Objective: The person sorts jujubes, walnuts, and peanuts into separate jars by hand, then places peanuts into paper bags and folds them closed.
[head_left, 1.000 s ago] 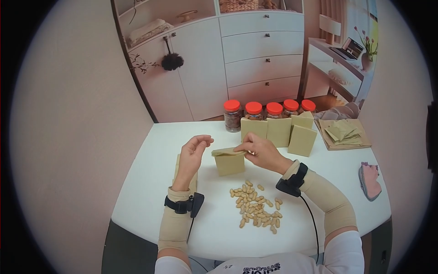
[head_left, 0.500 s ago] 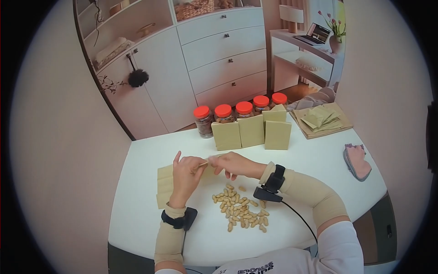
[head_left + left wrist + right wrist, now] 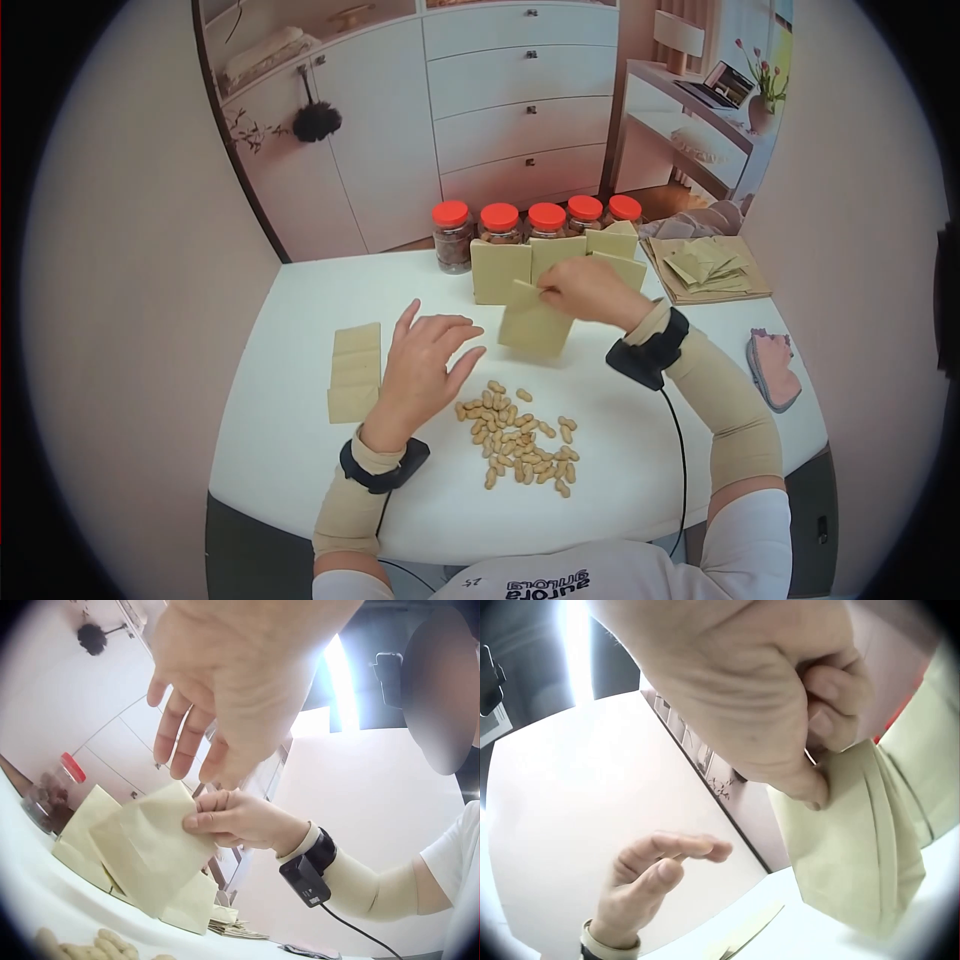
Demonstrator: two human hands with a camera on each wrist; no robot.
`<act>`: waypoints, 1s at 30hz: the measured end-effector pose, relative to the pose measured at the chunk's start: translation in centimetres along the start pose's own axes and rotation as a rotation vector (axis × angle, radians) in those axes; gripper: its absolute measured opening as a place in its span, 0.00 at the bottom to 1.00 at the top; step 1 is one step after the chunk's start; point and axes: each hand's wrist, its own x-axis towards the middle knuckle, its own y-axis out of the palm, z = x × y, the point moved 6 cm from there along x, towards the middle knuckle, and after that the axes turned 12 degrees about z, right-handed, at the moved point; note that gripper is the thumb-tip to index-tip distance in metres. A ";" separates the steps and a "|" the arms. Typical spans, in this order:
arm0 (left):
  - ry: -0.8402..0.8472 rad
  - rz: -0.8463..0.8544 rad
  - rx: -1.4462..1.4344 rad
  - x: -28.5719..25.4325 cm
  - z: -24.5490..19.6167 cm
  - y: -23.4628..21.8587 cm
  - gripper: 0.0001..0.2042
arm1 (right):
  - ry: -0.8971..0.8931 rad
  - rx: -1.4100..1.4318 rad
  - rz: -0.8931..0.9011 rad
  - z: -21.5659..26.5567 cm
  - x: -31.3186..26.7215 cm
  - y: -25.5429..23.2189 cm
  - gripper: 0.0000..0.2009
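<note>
My right hand [image 3: 592, 290] pinches a pale green-brown paper bag [image 3: 535, 322] by its upper edge between thumb and fingers, in front of the row of standing paper bags [image 3: 500, 272]. In the left wrist view the held bag [image 3: 150, 844] looks flat-sided and tilted, overlapping the standing ones. Side folds of this bag [image 3: 847, 840] show in the right wrist view. To its left hovers my left hand [image 3: 425, 362], fingers spread and holding nothing. A pile of unshelled peanuts [image 3: 520, 440] lies on the white table below both hands.
Flat paper bags [image 3: 355, 372] lie at the left. Behind the standing bags are several red-lidded jars [image 3: 452, 242]. At the back right, small paper pieces [image 3: 708, 265] rest on brown paper [image 3: 740, 290]. A pink and grey cloth item [image 3: 773, 368] lies near the right edge.
Both hands met at the bag's top half a second ago; now my left hand has come away. My right hand has carried the bag right and back toward the standing bags. The head view shifted.
</note>
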 end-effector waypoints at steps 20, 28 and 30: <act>-0.412 -0.052 0.141 -3.1 7.5 -5.6 0.13 | 0.013 -0.096 -0.104 -4.2 -0.2 1.1 0.14; -0.934 0.500 0.312 -11.8 12.6 -0.7 0.30 | 0.076 0.201 -0.192 -0.9 -6.1 -1.9 0.16; -0.945 0.622 0.265 -12.9 12.9 0.4 0.32 | 0.053 0.249 -0.200 -0.5 -7.0 -1.0 0.15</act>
